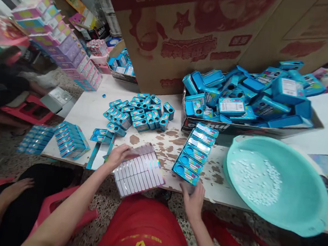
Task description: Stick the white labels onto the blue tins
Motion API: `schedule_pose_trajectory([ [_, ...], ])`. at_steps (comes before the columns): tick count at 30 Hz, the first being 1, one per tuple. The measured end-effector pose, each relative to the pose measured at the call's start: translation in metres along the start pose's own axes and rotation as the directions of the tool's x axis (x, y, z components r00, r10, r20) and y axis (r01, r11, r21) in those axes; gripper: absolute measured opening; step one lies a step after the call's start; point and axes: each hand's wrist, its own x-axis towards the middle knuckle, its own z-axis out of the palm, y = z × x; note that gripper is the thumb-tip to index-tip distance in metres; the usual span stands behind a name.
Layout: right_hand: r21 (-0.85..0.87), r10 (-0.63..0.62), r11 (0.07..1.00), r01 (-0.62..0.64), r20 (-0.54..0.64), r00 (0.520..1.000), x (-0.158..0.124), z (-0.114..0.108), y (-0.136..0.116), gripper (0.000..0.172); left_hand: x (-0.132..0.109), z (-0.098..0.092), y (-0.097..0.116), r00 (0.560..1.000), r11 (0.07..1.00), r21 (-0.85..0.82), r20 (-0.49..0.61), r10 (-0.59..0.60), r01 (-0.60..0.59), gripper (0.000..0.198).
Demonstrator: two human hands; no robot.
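Note:
My left hand point(118, 156) is closed on the upper left edge of a flat pack point(139, 173) with rows of narrow white pieces under a shiny cover. The pack tilts over the table's front edge. My right hand point(194, 199) is at the near end of a row of blue tins point(193, 154), thumb and fingers apart and slightly blurred. Whether its fingertips touch the last tin I cannot tell. Several blue tins with round dark openings point(141, 112) stand grouped on the table. Two more tins point(102, 135) sit by an open blue-edged carton point(101, 155).
On the right is a turquoise basin point(299, 185) holding small white pieces. Behind it, a carton point(205, 125) is heaped with blue tins. Stacked blue packs point(71, 140) stand at the table's left edge. A large cardboard sheet point(164, 67) rises behind. Another person's hand point(22, 186) rests at left.

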Motion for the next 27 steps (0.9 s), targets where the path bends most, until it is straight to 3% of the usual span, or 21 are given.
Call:
schedule_pose_trajectory([
  [2,0.083,-0.041,0.996,0.037,0.048,0.998,-0.026,-0.010,-0.008,0.056,-0.027,-0.011,0.005,0.989,0.992,-0.038,0.072,0.126,-0.124,0.021],
  [4,0.167,-0.096,0.983,0.076,0.121,0.988,-0.047,-0.015,-0.023,0.066,-0.053,-0.015,0.018,0.965,0.973,0.020,0.139,0.224,-0.229,0.024],
  [6,0.237,-0.165,0.964,0.123,0.166,0.972,-0.055,-0.013,-0.042,0.082,-0.074,-0.009,0.035,0.927,0.931,0.124,0.202,0.316,-0.344,0.027],
  [7,0.265,-0.196,0.953,0.144,0.179,0.964,-0.054,-0.011,-0.053,0.082,-0.080,-0.004,0.044,0.903,0.902,0.165,0.240,0.356,-0.399,0.028],
  [9,0.317,-0.231,0.936,0.155,0.218,0.948,-0.046,-0.004,-0.071,0.053,-0.085,0.008,0.056,0.856,0.853,0.200,0.318,0.409,-0.482,0.028],
  [11,0.356,-0.196,0.930,0.090,0.274,0.941,-0.035,0.003,-0.084,0.022,-0.080,0.018,0.061,0.846,0.848,0.206,0.349,0.402,-0.488,0.026],
  [15,0.390,-0.023,0.914,-0.116,0.334,0.942,-0.020,0.014,-0.089,0.033,-0.052,0.025,0.051,0.906,0.933,0.146,0.328,0.269,-0.329,0.025],
  [19,0.250,0.066,0.956,-0.153,0.327,0.943,-0.012,0.022,-0.088,0.039,-0.020,0.032,0.038,0.894,0.968,0.013,0.386,0.226,-0.250,0.024],
  [21,0.078,0.040,0.995,-0.066,0.299,0.953,-0.004,0.026,-0.093,0.036,-0.007,0.035,0.037,0.894,0.975,-0.033,0.393,0.213,-0.218,0.023],
  [24,-0.117,-0.154,0.975,0.190,0.261,0.953,0.009,0.031,-0.103,0.033,0.000,0.032,0.045,0.900,0.972,-0.101,0.367,0.235,-0.213,0.026],
  [27,-0.119,-0.387,0.896,0.427,0.260,0.885,0.016,0.039,-0.103,0.037,-0.008,0.026,0.054,0.916,0.972,-0.100,0.326,0.235,-0.214,0.024],
])
